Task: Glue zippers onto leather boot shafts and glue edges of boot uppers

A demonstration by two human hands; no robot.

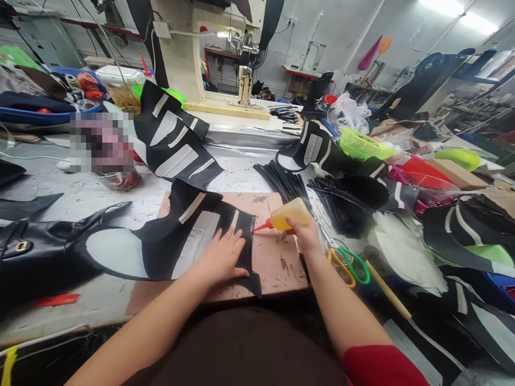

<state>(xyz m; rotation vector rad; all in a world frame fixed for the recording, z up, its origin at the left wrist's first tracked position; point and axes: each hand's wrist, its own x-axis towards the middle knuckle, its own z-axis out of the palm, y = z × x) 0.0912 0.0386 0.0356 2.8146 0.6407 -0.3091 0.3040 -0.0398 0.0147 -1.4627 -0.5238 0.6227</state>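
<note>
A black boot upper piece [161, 241] with white and grey patches lies across a worn pinkish board [273, 268]. My left hand [225, 252] rests on it with fingers spread, pressing it flat near its right part. In my right hand [306, 231] is a squeeze bottle of yellow glue [293, 213], tilted to the left. Its red nozzle tip meets the right edge of the black piece, or comes very close to it. Just right of my right forearm lie scissors [352, 265] with green and yellow handles.
More black boot pieces [173, 145] lie behind the board. Bundles of thin black strips [281, 182] spread beyond the bottle. A cream sewing machine [181, 59] stands at the back. Rightward are a lime basket [362, 143], white sheets [406, 249] and a wooden-handled tool [388, 289]; leftward, a black boot [44, 246].
</note>
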